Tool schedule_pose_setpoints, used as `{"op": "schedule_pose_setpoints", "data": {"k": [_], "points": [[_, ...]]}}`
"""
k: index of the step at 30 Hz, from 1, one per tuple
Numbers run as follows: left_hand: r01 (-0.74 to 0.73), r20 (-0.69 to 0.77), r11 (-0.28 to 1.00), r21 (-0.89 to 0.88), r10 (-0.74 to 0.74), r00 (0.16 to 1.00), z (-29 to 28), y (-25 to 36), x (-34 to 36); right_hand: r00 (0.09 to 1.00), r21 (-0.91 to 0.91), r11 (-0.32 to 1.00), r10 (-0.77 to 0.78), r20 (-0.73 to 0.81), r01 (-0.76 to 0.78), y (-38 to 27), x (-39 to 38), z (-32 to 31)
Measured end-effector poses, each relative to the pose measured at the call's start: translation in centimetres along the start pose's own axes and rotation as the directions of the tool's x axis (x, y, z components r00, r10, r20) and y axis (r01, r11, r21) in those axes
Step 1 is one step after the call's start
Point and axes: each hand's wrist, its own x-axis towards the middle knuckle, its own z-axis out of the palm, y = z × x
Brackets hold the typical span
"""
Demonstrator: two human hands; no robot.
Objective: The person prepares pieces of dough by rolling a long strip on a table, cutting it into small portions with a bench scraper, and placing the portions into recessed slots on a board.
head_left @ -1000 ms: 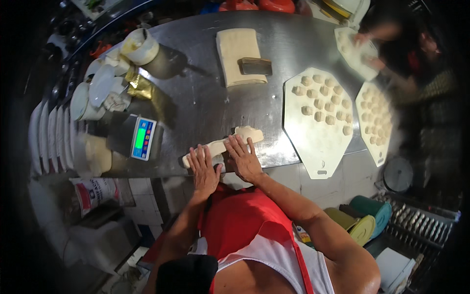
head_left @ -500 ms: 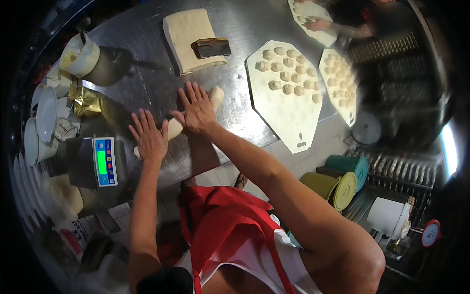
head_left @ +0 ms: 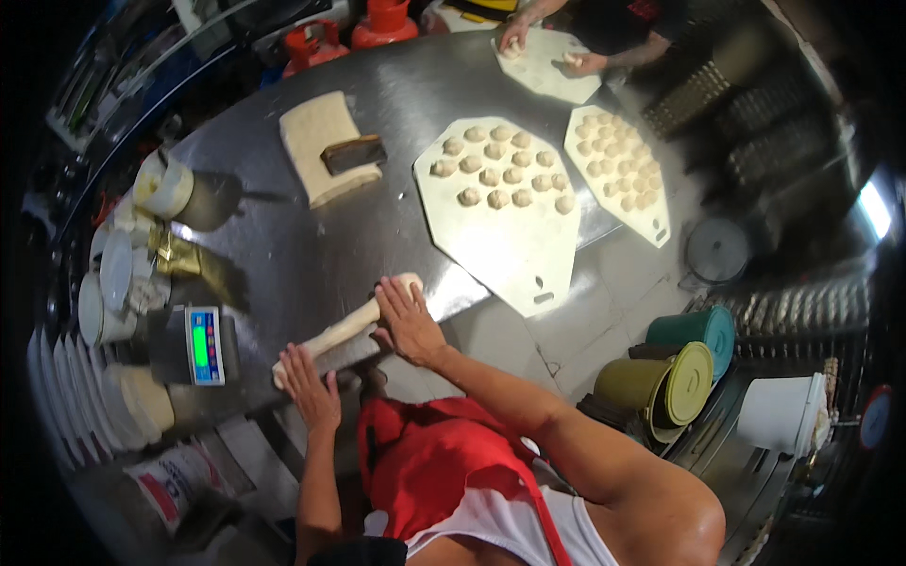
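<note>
A pale roll of dough [head_left: 342,326] lies slantwise along the near edge of the metal table. Near its lower left end rests my left hand [head_left: 310,389], fingers stretched out flat on the dough. My right hand [head_left: 411,324] lies flat with extended fingers close to the upper right end. Beyond them is a thick folded slab of dough [head_left: 310,141], with a dark-bladed dough scraper [head_left: 354,154] lying on its edge. To the right, a white octagonal board [head_left: 500,255] bears several small shaped dough pieces [head_left: 491,176].
A digital scale [head_left: 203,345] stands left of my hands, near a gold foil packet [head_left: 179,255] and a white pot [head_left: 162,186]. Another dough-laden board [head_left: 618,170] sits farther right. Across the table a co-worker's hands [head_left: 587,63] handle dough. Lidded buckets [head_left: 689,382] stand at right.
My hands have drawn toward me and the table's near edge, rolling the dough. The roll looks longer and thinner, and my hands are farther apart. The head view has shifted.
</note>
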Motion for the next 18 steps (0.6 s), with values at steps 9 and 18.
{"op": "schedule_pose_setpoints", "data": {"k": [9,18], "points": [[0.239,-0.029,0.966,0.1,-0.238,0.971,1.6,-8.4,18.5,0.973,-0.091,0.969,0.23,-0.022,-0.231,1.6,18.7,0.5],[-0.003,0.1,0.988,0.156,-0.013,0.995,-0.3,-8.0,14.1,0.987,-0.009,0.988,0.151,-0.051,-0.152,0.8,11.0,1.0]]}}
